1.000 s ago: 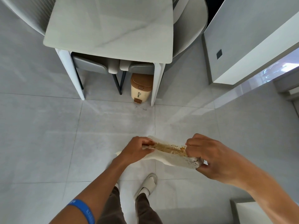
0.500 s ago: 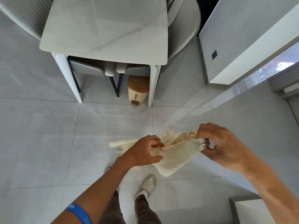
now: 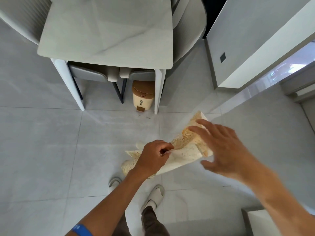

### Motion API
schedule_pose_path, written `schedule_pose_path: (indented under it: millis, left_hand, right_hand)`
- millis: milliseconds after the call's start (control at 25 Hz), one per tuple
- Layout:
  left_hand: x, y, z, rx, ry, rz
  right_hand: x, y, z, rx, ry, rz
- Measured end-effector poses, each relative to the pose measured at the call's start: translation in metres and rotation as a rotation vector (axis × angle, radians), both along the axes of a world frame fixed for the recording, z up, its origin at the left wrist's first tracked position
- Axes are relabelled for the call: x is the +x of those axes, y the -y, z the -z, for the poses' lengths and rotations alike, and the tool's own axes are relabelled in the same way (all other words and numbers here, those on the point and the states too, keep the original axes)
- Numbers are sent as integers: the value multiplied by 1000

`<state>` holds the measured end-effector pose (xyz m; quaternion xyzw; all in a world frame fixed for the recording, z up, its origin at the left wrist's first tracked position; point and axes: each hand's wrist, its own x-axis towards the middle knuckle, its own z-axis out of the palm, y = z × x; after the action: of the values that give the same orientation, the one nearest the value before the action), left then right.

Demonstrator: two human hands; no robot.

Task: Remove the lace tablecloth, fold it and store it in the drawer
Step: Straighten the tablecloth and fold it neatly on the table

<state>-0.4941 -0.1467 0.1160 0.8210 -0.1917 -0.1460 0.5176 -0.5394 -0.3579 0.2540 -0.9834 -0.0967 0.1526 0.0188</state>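
The cream and tan lace tablecloth [image 3: 183,151] is bunched into a long folded strip, held in the air above the floor in front of me. My left hand [image 3: 153,156] is clenched on its middle. My right hand [image 3: 221,149] hovers over the strip's right part with the fingers spread flat, blurred by motion, gripping nothing. The marble-topped table [image 3: 109,31] ahead is bare. No drawer is clearly in view.
Chairs [image 3: 88,75] are tucked under the table, and a small beige bin with a brown lid [image 3: 142,95] stands by its right leg. A white cabinet [image 3: 255,40] rises at the right. Another white furniture corner [image 3: 279,223] sits at the bottom right. My slippered feet [image 3: 154,195] are on grey tiles.
My right hand has let go of the cloth's end and opened flat above it. The cloth's right end has swung up and right. My left hand keeps its grip.
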Motion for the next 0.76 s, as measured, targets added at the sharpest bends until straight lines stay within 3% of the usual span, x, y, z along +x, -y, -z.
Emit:
schedule_pose_path:
  millis: [120, 200, 320, 480, 640, 760]
  left_hand:
    - [-1, 10, -15, 27, 245, 72]
    - [2, 6, -20, 25, 364, 81]
    - [5, -6, -24, 88, 417, 1]
    - [3, -14, -21, 259, 346, -120]
    - [10, -42, 1, 283, 229, -49]
    - [20, -69, 18, 312, 56, 12]
  right_hand:
    - [17, -47, 42, -82, 5, -111]
    - [33, -57, 55, 10, 27, -142]
    - [41, -57, 57, 97, 217, -178]
    - [40, -63, 57, 131, 342, -184]
    - [35, -52, 56, 160, 476, -199]
    - [31, -38, 54, 167, 460, -183]
